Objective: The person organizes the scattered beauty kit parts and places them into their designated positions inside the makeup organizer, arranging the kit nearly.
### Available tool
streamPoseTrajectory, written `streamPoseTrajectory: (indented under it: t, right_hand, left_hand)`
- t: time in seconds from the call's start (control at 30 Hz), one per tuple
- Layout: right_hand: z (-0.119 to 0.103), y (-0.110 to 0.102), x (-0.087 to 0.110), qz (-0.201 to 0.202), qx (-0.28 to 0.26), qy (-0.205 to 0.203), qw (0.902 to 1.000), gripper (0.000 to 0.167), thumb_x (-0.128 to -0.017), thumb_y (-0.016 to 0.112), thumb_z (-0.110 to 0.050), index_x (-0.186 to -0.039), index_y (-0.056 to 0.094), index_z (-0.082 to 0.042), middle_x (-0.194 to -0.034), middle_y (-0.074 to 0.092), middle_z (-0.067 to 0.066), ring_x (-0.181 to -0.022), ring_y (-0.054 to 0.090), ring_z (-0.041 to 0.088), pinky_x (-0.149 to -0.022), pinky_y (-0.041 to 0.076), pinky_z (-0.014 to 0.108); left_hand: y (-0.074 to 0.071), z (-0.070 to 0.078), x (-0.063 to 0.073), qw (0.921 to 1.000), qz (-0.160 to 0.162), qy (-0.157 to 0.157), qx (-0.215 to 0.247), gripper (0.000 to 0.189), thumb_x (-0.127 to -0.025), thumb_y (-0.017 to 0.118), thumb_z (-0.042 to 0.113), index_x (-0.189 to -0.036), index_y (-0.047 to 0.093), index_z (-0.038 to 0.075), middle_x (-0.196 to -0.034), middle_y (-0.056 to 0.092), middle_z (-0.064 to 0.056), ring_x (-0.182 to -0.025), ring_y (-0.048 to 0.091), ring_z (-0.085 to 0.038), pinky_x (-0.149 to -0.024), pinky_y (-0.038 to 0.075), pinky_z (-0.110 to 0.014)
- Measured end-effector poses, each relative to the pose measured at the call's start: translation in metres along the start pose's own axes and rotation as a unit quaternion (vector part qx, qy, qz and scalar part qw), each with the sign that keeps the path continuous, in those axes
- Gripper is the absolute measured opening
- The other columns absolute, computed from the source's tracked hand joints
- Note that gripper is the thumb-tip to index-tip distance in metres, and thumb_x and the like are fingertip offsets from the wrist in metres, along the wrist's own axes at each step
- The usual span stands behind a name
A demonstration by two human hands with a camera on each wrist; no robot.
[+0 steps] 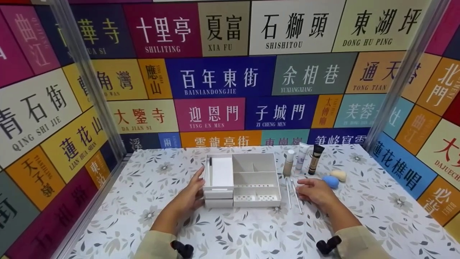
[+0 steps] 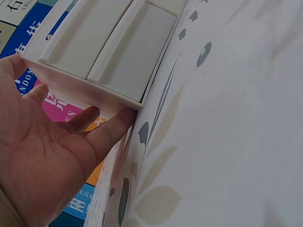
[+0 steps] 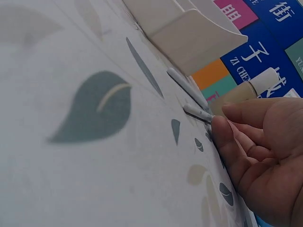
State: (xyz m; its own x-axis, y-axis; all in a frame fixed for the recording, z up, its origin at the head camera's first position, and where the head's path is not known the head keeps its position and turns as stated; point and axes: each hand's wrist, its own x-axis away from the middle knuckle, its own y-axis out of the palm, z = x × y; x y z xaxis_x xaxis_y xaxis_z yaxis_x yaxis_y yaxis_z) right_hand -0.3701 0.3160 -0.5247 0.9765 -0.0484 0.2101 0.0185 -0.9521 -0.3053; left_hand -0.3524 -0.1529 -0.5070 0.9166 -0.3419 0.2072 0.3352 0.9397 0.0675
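Observation:
A white desktop organizer [image 1: 256, 172] stands on the table, with open compartments at right and small drawers [image 1: 218, 202] at front left. My left hand [image 1: 192, 190] touches its left side; the fingers are extended along the wall, and in the left wrist view the thumb [image 2: 120, 124] lies at the bottom corner. My right hand [image 1: 315, 192] is low at two slim white sticks [image 1: 289, 196] lying to the right of the organizer. In the right wrist view its thumb and index finger pinch the nearer stick [image 3: 198, 112]. The stick's far end is hidden behind the fingers.
Behind the right hand stand a beige liquid bottle [image 1: 288, 163], a white tube [image 1: 300, 158] and a black-capped tube [image 1: 315, 160]. A blue sponge [image 1: 330, 181] and a cream sponge [image 1: 339, 175] lie beside them. A dark-tipped brush [image 1: 210, 171] lies in the organizer's top left tray.

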Motion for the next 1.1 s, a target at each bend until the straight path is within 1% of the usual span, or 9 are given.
streamPoseTrajectory:
  t: [0.1,0.2,0.33,0.43,0.53,0.7,0.8,0.93,1.1]
  right_hand:
    - [-0.002,0.000,0.001,-0.003,0.012,0.003,0.9999,0.058,-0.096,0.078,-0.012,-0.147,0.056,0.008,-0.105,0.075,0.007,-0.082,0.074,0.012,-0.076,0.064,0.025]
    - [-0.006,-0.001,0.003,-0.003,0.042,0.006,0.9991,0.062,-0.092,0.083,-0.014,-0.145,0.058,0.006,-0.105,0.075,0.007,-0.083,0.074,0.012,-0.076,0.063,0.026]
    - [-0.011,-0.002,0.005,-0.003,0.114,0.004,0.9935,0.069,-0.085,0.091,-0.022,-0.143,0.063,0.002,-0.106,0.073,0.007,-0.086,0.071,0.013,-0.075,0.058,0.026]
    - [-0.014,-0.002,0.007,-0.003,0.149,0.006,0.9889,0.070,-0.081,0.094,-0.025,-0.141,0.066,-0.001,-0.106,0.069,0.008,-0.089,0.068,0.016,-0.076,0.055,0.027]
    - [-0.015,-0.001,0.009,-0.001,0.161,0.010,0.9868,0.071,-0.077,0.096,-0.024,-0.138,0.068,-0.002,-0.105,0.066,0.008,-0.088,0.065,0.018,-0.075,0.053,0.028]
    - [-0.014,0.003,0.008,0.006,0.174,0.007,0.9847,0.069,-0.075,0.097,-0.022,-0.135,0.070,-0.003,-0.098,0.064,0.007,-0.084,0.062,0.019,-0.072,0.051,0.029]
    - [-0.014,0.004,0.007,0.012,0.186,0.012,0.9824,0.065,-0.074,0.097,-0.020,-0.133,0.072,-0.005,-0.097,0.064,0.007,-0.085,0.062,0.020,-0.071,0.051,0.030]
    - [-0.016,0.005,0.006,0.013,0.198,0.030,0.9796,0.062,-0.076,0.095,-0.018,-0.132,0.072,-0.005,-0.104,0.068,0.011,-0.089,0.065,0.022,-0.075,0.053,0.031]
    - [-0.019,0.004,0.007,0.013,0.217,0.044,0.9750,0.061,-0.080,0.091,-0.019,-0.135,0.070,-0.003,-0.117,0.073,0.016,-0.097,0.069,0.024,-0.086,0.057,0.038]
  left_hand:
    - [0.000,-0.001,0.000,1.0000,-0.001,0.003,0.002,0.061,-0.112,0.042,0.049,-0.166,0.015,0.059,-0.182,0.017,-0.008,-0.164,0.030,-0.038,-0.132,0.032,-0.055]
    - [0.001,-0.001,0.000,0.9999,-0.006,0.013,0.006,0.062,-0.112,0.041,0.047,-0.167,0.013,0.056,-0.181,0.018,-0.010,-0.163,0.032,-0.039,-0.132,0.032,-0.055]
    - [0.001,-0.002,0.000,0.9995,-0.013,0.026,0.010,0.065,-0.113,0.040,0.044,-0.170,0.009,0.051,-0.181,0.016,-0.014,-0.163,0.031,-0.042,-0.131,0.033,-0.055]
    - [0.001,-0.002,0.000,0.9995,-0.012,0.027,0.013,0.064,-0.113,0.040,0.042,-0.170,0.010,0.050,-0.181,0.015,-0.013,-0.163,0.030,-0.042,-0.131,0.033,-0.055]
    - [0.001,-0.002,0.000,0.9996,-0.010,0.022,0.015,0.064,-0.113,0.040,0.042,-0.169,0.011,0.052,-0.181,0.014,-0.012,-0.163,0.031,-0.041,-0.131,0.033,-0.054]
    - [0.001,-0.002,0.000,0.9996,-0.008,0.023,0.010,0.064,-0.113,0.040,0.044,-0.169,0.011,0.052,-0.182,0.014,-0.012,-0.162,0.033,-0.041,-0.131,0.034,-0.055]
    - [0.000,-0.002,0.000,0.9997,-0.007,0.021,0.010,0.064,-0.113,0.040,0.044,-0.169,0.010,0.052,-0.182,0.011,-0.012,-0.163,0.030,-0.042,-0.131,0.032,-0.056]
    - [0.000,-0.002,0.000,0.9998,-0.005,0.014,0.012,0.063,-0.113,0.041,0.045,-0.168,0.011,0.054,-0.183,0.004,-0.011,-0.165,0.025,-0.044,-0.132,0.029,-0.056]
    - [0.001,-0.001,0.001,0.9999,-0.002,0.012,0.011,0.063,-0.113,0.041,0.045,-0.168,0.013,0.055,-0.182,0.007,-0.013,-0.164,0.027,-0.044,-0.132,0.030,-0.056]
